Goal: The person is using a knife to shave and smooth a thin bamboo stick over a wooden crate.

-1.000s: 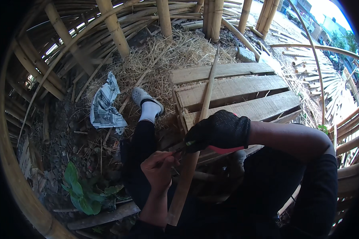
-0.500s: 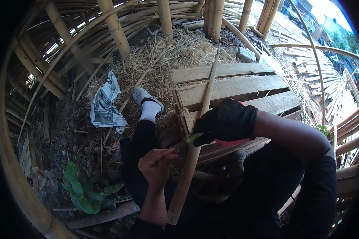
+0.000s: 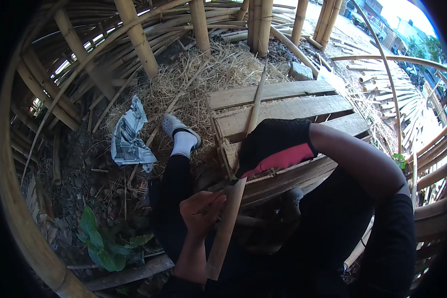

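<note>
A long split bamboo strip (image 3: 227,226) runs from my lap up across the wooden pallet (image 3: 303,107). My bare left hand (image 3: 201,212) grips the strip's lower part, fingers curled on its left edge. My right hand (image 3: 275,146), in a black and red glove, is closed over the strip higher up, above the left hand. It grips a small knife that the glove almost wholly hides. My left leg stretches forward, ending in a white sock and grey sandal (image 3: 181,133).
Straw (image 3: 208,74) lies heaped behind the pallet. Crumpled newspaper (image 3: 129,139) lies on the dirt at left, a green plant (image 3: 97,241) nearer. Upright bamboo poles (image 3: 134,37) and bent bamboo ring the spot. A stone (image 3: 300,72) sits at the back.
My gloved right hand has slid up the bamboo strip, away from my left hand. The left hand has kept its hold lower down.
</note>
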The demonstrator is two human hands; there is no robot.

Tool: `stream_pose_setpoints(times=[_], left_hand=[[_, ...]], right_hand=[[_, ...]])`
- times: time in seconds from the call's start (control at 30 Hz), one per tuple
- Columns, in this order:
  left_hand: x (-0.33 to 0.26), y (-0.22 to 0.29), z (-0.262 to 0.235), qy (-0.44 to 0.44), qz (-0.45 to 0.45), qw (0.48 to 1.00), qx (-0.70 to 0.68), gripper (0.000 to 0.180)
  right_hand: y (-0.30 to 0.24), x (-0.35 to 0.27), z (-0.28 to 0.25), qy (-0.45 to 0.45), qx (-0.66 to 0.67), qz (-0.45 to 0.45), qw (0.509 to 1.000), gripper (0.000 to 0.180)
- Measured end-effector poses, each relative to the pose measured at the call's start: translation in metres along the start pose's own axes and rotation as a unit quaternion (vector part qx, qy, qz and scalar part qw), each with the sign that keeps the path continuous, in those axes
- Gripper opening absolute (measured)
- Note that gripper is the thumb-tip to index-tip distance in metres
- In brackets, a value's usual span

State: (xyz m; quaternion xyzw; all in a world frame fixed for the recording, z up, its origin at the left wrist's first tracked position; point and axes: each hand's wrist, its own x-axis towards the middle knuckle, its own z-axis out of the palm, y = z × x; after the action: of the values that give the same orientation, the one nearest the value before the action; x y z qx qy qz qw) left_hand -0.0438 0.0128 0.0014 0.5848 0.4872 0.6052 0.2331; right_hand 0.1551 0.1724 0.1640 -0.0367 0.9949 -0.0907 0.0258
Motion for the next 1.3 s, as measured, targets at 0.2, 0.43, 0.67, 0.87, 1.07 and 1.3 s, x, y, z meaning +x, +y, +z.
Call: stream_pose_setpoints(times=[0.2,0.43,0.67,0.87,1.07,1.3], left_hand=[[0.004,0.013,0.006,0.002,-0.267,0.949,-0.166,0.019],[0.012,0.041,-0.005,-0.271,-0.411,0.826,-0.275,0.046],[0.004,0.029,-0.013,-0.291,-0.377,0.765,-0.433,0.048],[0.000,0.030,-0.011,-0.223,-0.404,0.597,-0.657,0.036],[0.007,0.015,-0.018,-0.340,-0.404,0.538,-0.656,0.045],[0.022,0.047,-0.028,-0.413,-0.324,0.805,-0.277,0.064]], right_hand=[[-0.017,-0.005,-0.017,-0.009,0.000,0.192,0.981,0.030],[0.016,-0.048,-0.009,0.087,0.008,0.210,0.974,0.025],[0.005,-0.049,0.006,0.139,0.199,0.400,0.883,0.032],[0.020,-0.055,0.053,0.177,0.256,0.324,0.893,0.037],[0.021,-0.037,0.053,0.120,0.212,0.347,0.906,0.027],[0.054,-0.031,0.064,0.142,0.173,0.220,0.950,0.027]])
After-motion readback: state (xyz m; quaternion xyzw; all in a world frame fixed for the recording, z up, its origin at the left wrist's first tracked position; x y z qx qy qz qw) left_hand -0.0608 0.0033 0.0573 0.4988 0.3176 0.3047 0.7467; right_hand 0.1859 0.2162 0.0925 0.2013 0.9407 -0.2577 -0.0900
